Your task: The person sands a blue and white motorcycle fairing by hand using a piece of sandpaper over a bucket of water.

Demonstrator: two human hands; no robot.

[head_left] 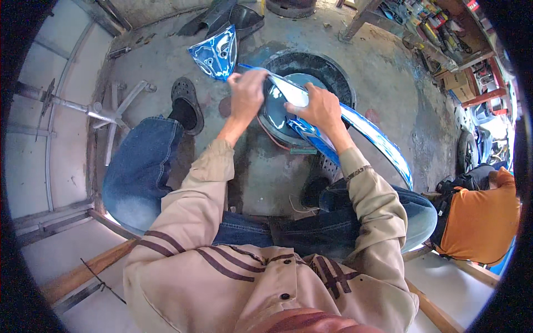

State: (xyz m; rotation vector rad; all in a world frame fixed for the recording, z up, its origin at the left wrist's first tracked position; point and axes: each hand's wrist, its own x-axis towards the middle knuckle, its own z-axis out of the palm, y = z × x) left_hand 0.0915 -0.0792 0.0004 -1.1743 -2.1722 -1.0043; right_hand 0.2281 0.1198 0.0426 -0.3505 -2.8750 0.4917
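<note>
1. Currently, the right hand (322, 108) grasps a long, curved, glossy blue-and-white plastic panel (380, 136), its fingers bent over the upper edge and its thumb pointing toward the left hand.
2. The left hand (247, 93) is motion-blurred, with fingers curled beside the panel's far left end; whether it grips the panel or only touches it, I cannot tell.
3. The panel lies slantwise above a round bucket of greyish water (268, 130), and its long tail sweeps right and down past the right forearm.
4. Just behind the bucket is a wide, round black tub (335, 75); the 2 overlap in view.
5. Beyond the left hand, a smaller, roughly triangular blue-and-white glossy panel (215, 53) rests on the grey concrete floor (155, 64), near some curved black plastic parts (219, 16).
6. A dark grey perforated clog (185, 91) covers the left foot, near a pale metal stand (111, 114).
7. At far right is 1 other person in an orange shirt (480, 219).
</note>
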